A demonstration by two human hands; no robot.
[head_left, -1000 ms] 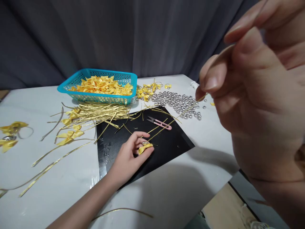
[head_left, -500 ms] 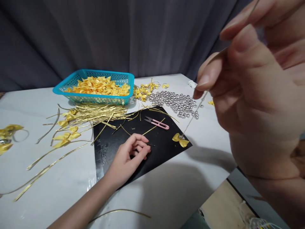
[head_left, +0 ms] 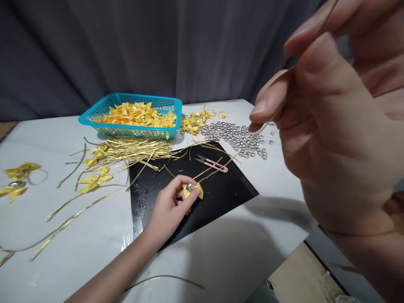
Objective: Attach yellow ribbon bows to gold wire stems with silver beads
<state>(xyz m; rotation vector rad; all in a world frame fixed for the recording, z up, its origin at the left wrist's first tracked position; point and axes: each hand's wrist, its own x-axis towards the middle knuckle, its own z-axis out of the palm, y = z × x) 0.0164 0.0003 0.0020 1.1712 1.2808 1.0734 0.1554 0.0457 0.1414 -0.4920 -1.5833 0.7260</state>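
Note:
Over the black mat (head_left: 230,193), my left hand (head_left: 168,206) is closed, with thumb and fingers pinching a small yellow ribbon bow (head_left: 200,189). A silver bead (head_left: 190,187) sits at the bow's middle. From the bow a thin gold cord (head_left: 233,158) runs up and to the right to my right hand (head_left: 344,109). Raised close to the camera, that hand pinches the cord between thumb and fingers, and a thin end of it shows above the fingertips. Pink-handled thread snips (head_left: 214,164) lie on the mat beyond my left hand.
A blue basket (head_left: 132,127) of yellow bows stands at the back. Before it lies a pile of gold cords (head_left: 135,148). Silver beads (head_left: 233,134) are spread at the right, near finished-looking bows (head_left: 194,122). More bows (head_left: 94,181) and loose cords lie at the left.
The bow, hanging from the cord at the mat's right corner before, has moved left into my left hand's pinch. My right hand still grips the cord, slightly further left in view.

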